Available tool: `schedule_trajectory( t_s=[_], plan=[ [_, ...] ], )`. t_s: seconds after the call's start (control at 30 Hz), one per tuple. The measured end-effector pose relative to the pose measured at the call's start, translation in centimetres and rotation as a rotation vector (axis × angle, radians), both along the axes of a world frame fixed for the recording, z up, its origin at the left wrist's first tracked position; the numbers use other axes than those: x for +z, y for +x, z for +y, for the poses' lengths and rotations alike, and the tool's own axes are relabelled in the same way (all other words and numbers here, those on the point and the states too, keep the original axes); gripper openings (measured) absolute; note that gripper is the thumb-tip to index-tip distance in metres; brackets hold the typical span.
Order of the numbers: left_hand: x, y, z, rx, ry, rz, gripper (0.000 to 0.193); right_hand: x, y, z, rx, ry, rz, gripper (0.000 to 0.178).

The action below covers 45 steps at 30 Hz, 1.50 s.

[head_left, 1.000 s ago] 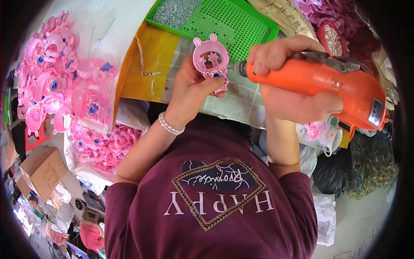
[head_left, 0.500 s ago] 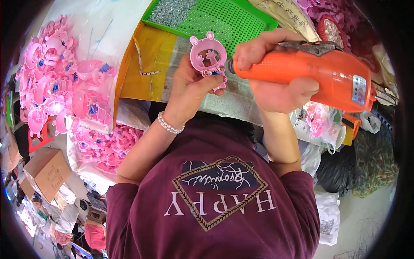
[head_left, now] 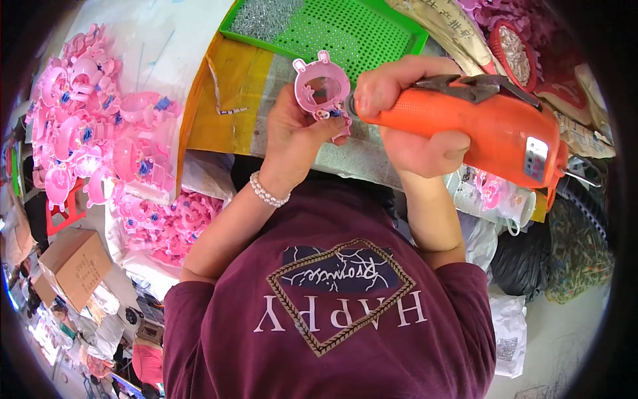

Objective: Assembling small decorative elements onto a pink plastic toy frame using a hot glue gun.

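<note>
Cluttered worktop (head_left: pixel 219 120): green tray (head_left: pixel 359 30), pink parts (head_left: pixel 86 146).
Left hand (head_left: pixel 296 136) gripped a pink toy (head_left: pixel 322 90) above it; right hand (head_left: pixel 405 113) wrapped tight around an orange driver (head_left: pixel 492 133), tip at the toy.

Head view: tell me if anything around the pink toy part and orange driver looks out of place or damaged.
Nothing stands out. The left hand holds the pink round plastic toy part, the right hand presses the orange electric screwdriver to it. Screws lie heaped inside the green perforated tray; pink parts are piled loosely on the left.
</note>
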<state>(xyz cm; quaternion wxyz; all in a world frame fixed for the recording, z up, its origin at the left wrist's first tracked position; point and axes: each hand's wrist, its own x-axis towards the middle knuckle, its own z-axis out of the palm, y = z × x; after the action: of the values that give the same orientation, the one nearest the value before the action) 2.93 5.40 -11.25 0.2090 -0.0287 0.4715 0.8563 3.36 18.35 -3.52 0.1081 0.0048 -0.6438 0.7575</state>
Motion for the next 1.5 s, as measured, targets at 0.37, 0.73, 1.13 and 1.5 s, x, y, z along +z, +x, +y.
schedule_trajectory(
  t_s=[0.37,0.73,1.13,1.5],
  plan=[
    [0.0,0.2,-0.6,-0.025,0.03,-0.043,0.052,-0.1,-1.5,2.8,0.287,-0.275,0.434,0.089],
    [-0.1,0.0,-0.9,-0.068,0.061,-0.046,0.053,-4.4,-6.9,4.4,-0.145,-0.029,0.24,0.067],
    [-0.1,-0.1,-0.7,-0.088,0.061,-0.041,0.054,-5.0,-7.1,4.1,-0.14,-0.047,0.239,0.062],
    [0.2,-0.1,-0.7,-0.093,0.069,-0.033,0.052,-5.0,-6.9,4.3,-0.155,-0.039,0.252,0.066]
  ],
)
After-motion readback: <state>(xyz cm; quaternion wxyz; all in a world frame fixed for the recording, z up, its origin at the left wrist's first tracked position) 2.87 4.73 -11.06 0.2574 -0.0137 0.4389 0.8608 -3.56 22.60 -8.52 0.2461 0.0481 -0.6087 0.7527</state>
